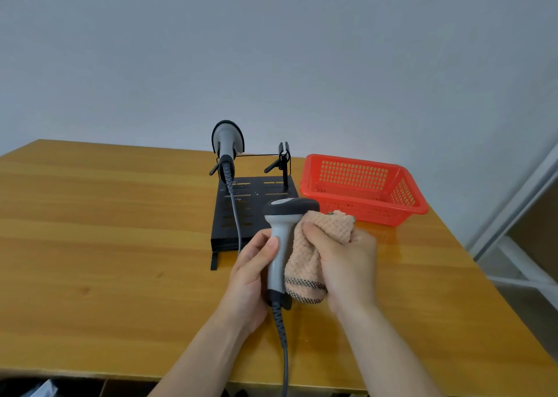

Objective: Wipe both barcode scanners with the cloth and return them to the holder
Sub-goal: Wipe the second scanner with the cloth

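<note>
Wiping step: the left hand (252,271) grips the scanner (282,245) above the table (105,245) while the right hand (341,254) clutches the cloth (311,245) against its handle; next, probably reseating it in the holder's (256,209) vacant cradle (283,161).

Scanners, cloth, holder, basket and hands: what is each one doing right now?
held scanner: upright, off the holder, gripped by the left hand.
other scanner: resting in the holder's left cradle.
holder: right cradle empty.
cloth: bunched, pressed against the held scanner's handle.
basket: on the table, nothing visible inside.
left hand: holds the scanner's handle.
right hand: grips the cloth.
</note>
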